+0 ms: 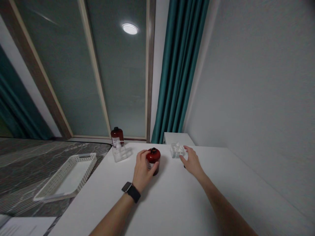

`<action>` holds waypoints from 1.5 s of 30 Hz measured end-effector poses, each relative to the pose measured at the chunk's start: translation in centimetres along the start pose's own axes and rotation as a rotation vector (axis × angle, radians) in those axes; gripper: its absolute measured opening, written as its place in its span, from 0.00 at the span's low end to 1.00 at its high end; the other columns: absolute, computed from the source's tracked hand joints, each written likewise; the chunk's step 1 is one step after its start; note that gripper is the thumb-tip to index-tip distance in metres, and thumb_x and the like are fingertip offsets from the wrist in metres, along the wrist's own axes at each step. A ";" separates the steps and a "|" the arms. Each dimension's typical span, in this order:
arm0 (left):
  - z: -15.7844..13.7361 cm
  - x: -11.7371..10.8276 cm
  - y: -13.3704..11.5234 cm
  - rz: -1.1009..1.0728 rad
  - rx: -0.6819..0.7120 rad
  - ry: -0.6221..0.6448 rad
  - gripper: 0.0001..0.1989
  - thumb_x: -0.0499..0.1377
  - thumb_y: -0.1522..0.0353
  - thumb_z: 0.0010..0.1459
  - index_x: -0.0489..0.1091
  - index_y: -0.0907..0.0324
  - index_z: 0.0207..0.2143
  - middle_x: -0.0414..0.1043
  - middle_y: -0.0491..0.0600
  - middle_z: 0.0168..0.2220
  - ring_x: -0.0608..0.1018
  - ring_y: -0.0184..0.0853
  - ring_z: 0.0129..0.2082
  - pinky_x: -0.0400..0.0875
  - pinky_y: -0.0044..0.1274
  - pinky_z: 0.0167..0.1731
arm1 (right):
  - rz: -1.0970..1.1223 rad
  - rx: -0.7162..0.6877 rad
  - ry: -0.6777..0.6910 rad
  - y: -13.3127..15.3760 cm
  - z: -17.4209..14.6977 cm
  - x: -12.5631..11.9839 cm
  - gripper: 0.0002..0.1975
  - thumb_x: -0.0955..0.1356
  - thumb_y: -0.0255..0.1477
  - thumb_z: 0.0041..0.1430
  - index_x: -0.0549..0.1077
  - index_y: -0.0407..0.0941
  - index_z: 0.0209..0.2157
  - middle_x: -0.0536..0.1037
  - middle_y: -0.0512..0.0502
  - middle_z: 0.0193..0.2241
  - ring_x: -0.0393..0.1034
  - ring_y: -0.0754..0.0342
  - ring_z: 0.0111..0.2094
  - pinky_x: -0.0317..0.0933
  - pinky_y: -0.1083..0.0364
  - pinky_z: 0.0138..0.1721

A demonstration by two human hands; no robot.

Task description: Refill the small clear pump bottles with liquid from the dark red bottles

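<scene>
My left hand (144,168) is wrapped round a reddish-brown bottle (153,155) with a black top, which stands on the white table (167,203). The fingers go behind it and the thumb lies across its front, over part of a pale label. To the right, my right hand (192,162) has its thumb and fingers at the right edge of a crinkled clear plastic package (176,150); what is inside is hard to make out. A small dark thing (184,166) shows under this hand, mostly hidden.
Another reddish-brown bottle (116,135) with a black cap stands at the table's far left corner. In front of it lies a clear plastic package with a whitish pump (119,151). A white perforated basket (86,175) sits left on a grey patterned surface. A wall rises right.
</scene>
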State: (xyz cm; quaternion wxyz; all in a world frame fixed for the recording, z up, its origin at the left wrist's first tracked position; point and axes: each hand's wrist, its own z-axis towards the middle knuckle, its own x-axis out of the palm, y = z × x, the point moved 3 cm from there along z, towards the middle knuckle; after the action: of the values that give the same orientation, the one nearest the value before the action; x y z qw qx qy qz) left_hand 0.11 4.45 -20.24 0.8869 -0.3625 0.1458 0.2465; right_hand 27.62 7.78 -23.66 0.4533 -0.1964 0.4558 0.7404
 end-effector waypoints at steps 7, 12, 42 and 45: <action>-0.2 0.0 0.2 0.009 -0.014 0.005 0.21 0.61 0.67 0.59 0.59 0.57 0.53 0.60 0.56 0.52 0.68 0.46 0.54 0.66 0.44 0.56 | 0.061 0.069 0.097 -1.2 4.4 2.4 0.34 0.70 0.37 0.55 0.58 0.47 0.61 0.71 0.37 0.56 0.68 0.42 0.55 0.61 0.43 0.53; -0.2 0.0 0.1 0.009 -0.009 0.013 0.21 0.60 0.67 0.59 0.59 0.57 0.53 0.60 0.56 0.52 0.68 0.46 0.55 0.66 0.43 0.56 | 0.077 0.087 0.134 -0.8 5.1 3.3 0.35 0.72 0.37 0.52 0.61 0.46 0.60 0.75 0.38 0.50 0.69 0.42 0.53 0.62 0.45 0.52; 0.8 -0.9 2.2 -0.018 -0.003 -0.006 0.22 0.62 0.67 0.58 0.60 0.55 0.53 0.63 0.54 0.53 0.70 0.45 0.55 0.66 0.41 0.56 | 0.312 -0.166 0.346 10.8 -5.8 -0.3 0.25 0.75 0.25 0.47 0.69 0.47 0.48 0.73 0.44 0.48 0.63 0.44 0.51 0.60 0.46 0.54; 0.8 -1.0 2.2 -0.001 0.013 -0.004 0.22 0.62 0.67 0.58 0.60 0.55 0.54 0.63 0.54 0.53 0.68 0.45 0.55 0.63 0.43 0.58 | 0.373 -0.151 0.433 10.8 -6.5 -0.7 0.34 0.76 0.25 0.45 0.66 0.47 0.55 0.70 0.43 0.52 0.61 0.44 0.55 0.57 0.45 0.59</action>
State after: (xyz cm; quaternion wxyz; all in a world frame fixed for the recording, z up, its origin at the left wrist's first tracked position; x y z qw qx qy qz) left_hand -1.83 6.05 -20.50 0.8896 -0.3562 0.1454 0.2460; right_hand 18.02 0.06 -21.11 0.1855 -0.2958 0.5140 0.7835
